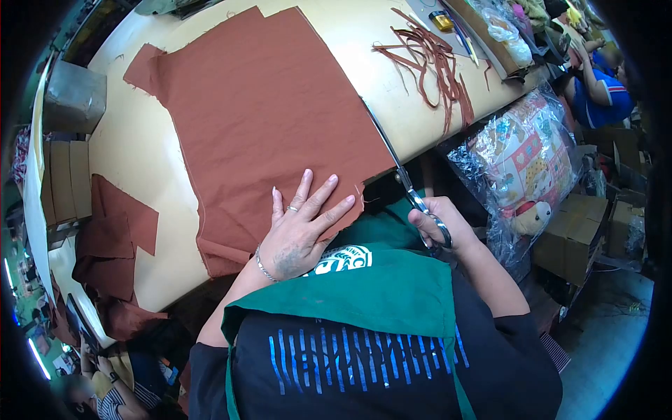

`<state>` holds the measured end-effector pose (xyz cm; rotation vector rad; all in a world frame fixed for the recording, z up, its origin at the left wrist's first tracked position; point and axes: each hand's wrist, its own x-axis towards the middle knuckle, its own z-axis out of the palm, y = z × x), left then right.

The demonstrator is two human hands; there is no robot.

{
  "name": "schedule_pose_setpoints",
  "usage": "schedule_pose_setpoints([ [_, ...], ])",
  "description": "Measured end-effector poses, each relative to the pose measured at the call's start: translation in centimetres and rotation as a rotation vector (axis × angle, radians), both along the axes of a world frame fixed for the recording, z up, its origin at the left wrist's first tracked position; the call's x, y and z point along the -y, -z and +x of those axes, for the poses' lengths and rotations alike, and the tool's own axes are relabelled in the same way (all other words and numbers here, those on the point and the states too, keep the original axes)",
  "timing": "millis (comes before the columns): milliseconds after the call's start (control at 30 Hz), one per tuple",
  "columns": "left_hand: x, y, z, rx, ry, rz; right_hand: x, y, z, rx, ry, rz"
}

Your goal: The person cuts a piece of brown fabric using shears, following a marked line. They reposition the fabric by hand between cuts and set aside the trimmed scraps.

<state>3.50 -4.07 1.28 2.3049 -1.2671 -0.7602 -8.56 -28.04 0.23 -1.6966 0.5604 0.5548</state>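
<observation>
A large rust-brown cloth [259, 105] lies over the table, with frayed edges and some creases near me. My left hand [308, 220] rests flat on its near part, fingers spread, with a ring and a bracelet on. In my right hand [448, 220] are scissors [406, 178], thumb and fingers through the handles. Their long blades point away from me along the cloth's right edge. Whether the blades are parted I cannot make out.
Cut cloth strips [434, 59] lie in a heap at the upper right of the table [133, 161]. Folded brown pieces [112, 245] sit at left. A plastic-wrapped cushion [525, 161] and cardboard boxes [574, 227] stand at right. Other people [602, 91] are at both sides.
</observation>
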Motion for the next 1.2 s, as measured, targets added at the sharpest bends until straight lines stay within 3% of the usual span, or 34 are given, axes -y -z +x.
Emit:
schedule_pose_setpoints([
  [200, 0.0, 0.0, 0.0, -0.006, 0.002, 0.006, -0.3, 0.0, -0.3, -0.021, 0.015, -0.003],
  [400, -0.2, -0.2, -0.1, -0.014, 0.026, 0.009, 0.3, -0.1, 0.8, 0.041, 0.018, 0.222],
  [833, -0.7, 0.4, -0.4, 0.056, 0.059, -0.009, -0.4, 1.1, 0.8, 0.064, 0.119, 0.168],
  [1200, -0.5, -0.1, -0.6, -0.029, 0.023, 0.009, -0.4, 0.2, 0.4, 0.017, 0.055, 0.078],
])
